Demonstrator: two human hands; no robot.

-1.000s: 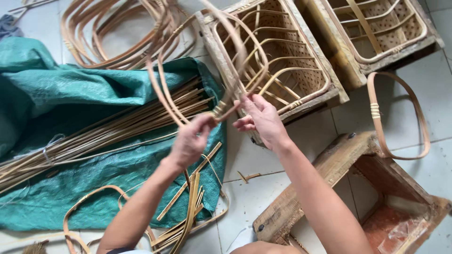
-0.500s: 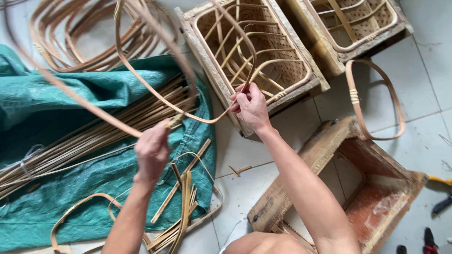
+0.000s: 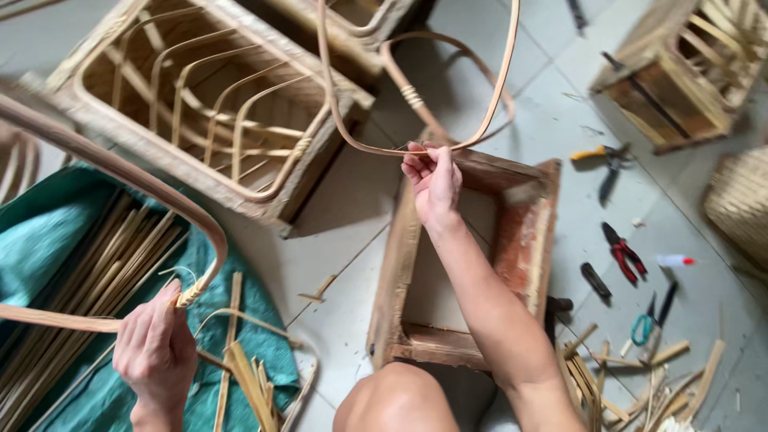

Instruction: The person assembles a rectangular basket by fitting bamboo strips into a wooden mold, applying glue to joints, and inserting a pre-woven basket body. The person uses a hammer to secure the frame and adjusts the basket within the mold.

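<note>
Right hand (image 3: 434, 178) swung its rattan loop (image 3: 416, 88) over the wooden frame (image 3: 528, 240).

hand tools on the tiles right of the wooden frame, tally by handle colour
Yellow-handled pliers: 1
Red-handled cutters: 1
Teal-handled scissors: 1
Black folded tool: 1
Total: 4
</note>
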